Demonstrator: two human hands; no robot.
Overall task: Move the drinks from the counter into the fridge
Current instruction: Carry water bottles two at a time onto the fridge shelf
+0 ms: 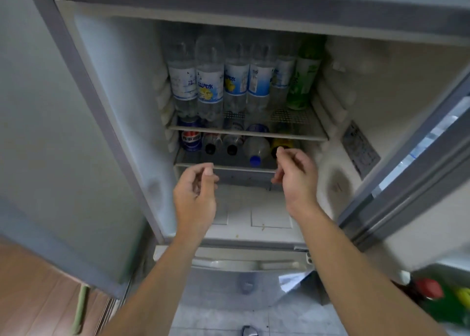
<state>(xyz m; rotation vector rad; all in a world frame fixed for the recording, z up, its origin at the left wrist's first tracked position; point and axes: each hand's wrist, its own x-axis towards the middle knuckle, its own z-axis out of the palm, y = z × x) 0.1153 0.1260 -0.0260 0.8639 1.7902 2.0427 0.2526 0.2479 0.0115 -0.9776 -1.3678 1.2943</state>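
Observation:
The fridge point(122, 86) stands open in front of me. On its upper wire shelf point(300, 136) several clear water bottles point(209, 81) stand upright beside a green bottle point(304, 79). On the lower shelf point(223, 167) lie a blue can point(190, 141), two dark-capped bottles point(232, 145), a blue-capped bottle point(255, 150) and a yellow-labelled bottle point(284, 143). My left hand point(194, 195) hovers just in front of the lower shelf, fingers loosely curled, holding nothing. My right hand point(296, 175) is at the yellow-labelled bottle's cap, fingers apart and empty.
The fridge door point(417, 173) hangs open on the right, with bottles in its rack, one red-capped point(429, 291). A closed lower drawer point(244, 264) sits below the compartment. Wooden flooring point(33, 292) lies at the lower left.

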